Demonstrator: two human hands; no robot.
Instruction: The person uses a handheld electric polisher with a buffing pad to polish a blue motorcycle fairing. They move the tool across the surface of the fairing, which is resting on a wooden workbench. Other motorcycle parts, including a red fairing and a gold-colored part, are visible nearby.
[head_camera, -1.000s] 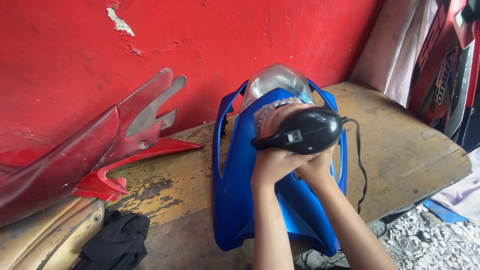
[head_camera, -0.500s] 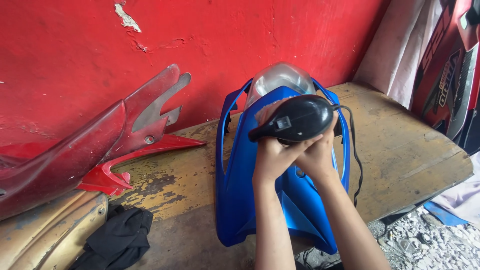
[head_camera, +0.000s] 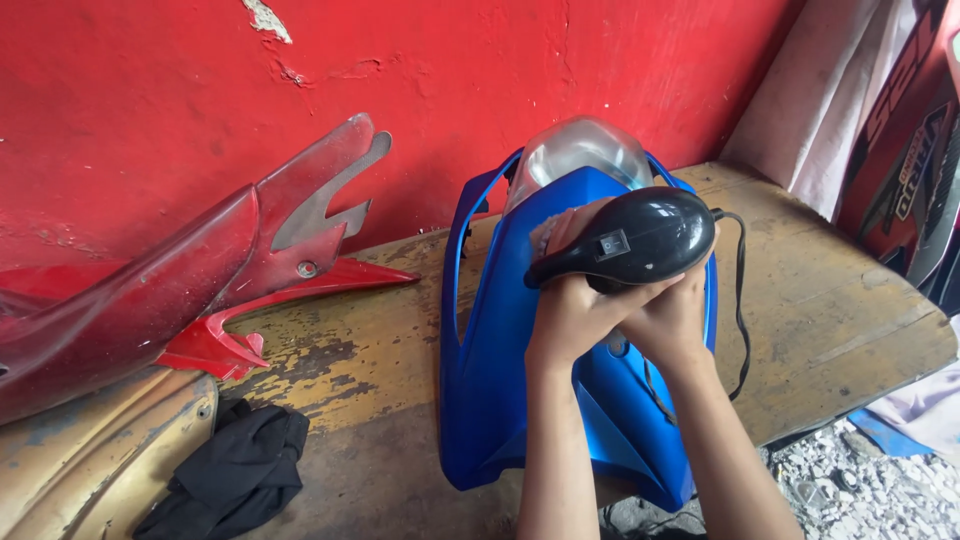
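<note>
A blue scooter front fairing (head_camera: 495, 370) with a clear headlight lens (head_camera: 580, 150) lies on a worn wooden bench (head_camera: 830, 300). Both my hands grip a black handheld electric polisher (head_camera: 625, 240) pressed on the fairing just below the lens. My left hand (head_camera: 570, 310) wraps the tool's narrow handle end. My right hand (head_camera: 675, 315) holds under its rounded body. The tool's black cord (head_camera: 742, 300) loops down its right side. The pad under the tool is mostly hidden.
A dusty red scooter body panel (head_camera: 200, 290) lies at the left against the red wall (head_camera: 450, 80). A black rag (head_camera: 235, 480) sits at the bench's front left on a tan panel (head_camera: 90, 470). Gravel floor (head_camera: 850, 490) lies below right.
The polisher and both hands have moved slightly up the fairing toward the headlight lens. Nothing else has shifted.
</note>
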